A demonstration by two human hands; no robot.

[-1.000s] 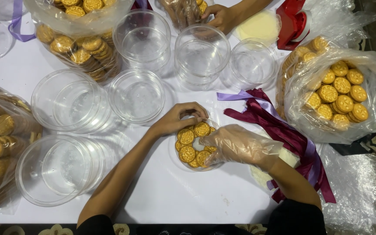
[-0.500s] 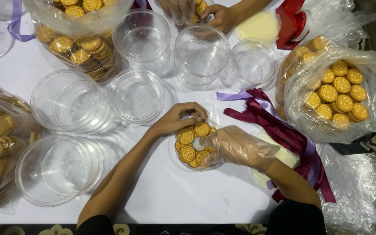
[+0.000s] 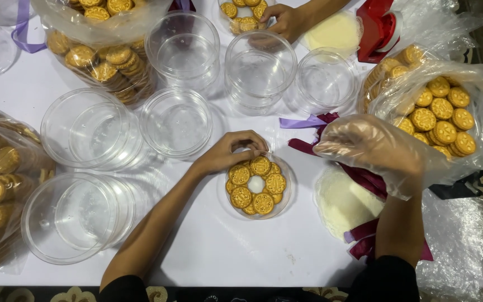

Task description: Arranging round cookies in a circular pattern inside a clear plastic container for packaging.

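Two hands are in play: the bare left hand (image 3: 227, 152) keeps its fingers curled on the rim of the small clear tub (image 3: 258, 185), while the gloved right hand (image 3: 373, 148) has lifted off it toward the bag of biscuits (image 3: 440, 120), fingers loosely together and empty. With the glove gone, the tub sits mid-surface showing one ring of roughly seven biscuits (image 3: 264, 185) around a bare centre. Counted nearby: six empty clear tubs and one bundle of ribbons (image 3: 308, 146).

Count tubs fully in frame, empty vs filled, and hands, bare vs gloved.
Empty tubs: 6
Filled tub: 1
Bare hands: 2, left hand and another person's hand
Gloved hands: 1, right hand
Total: 10
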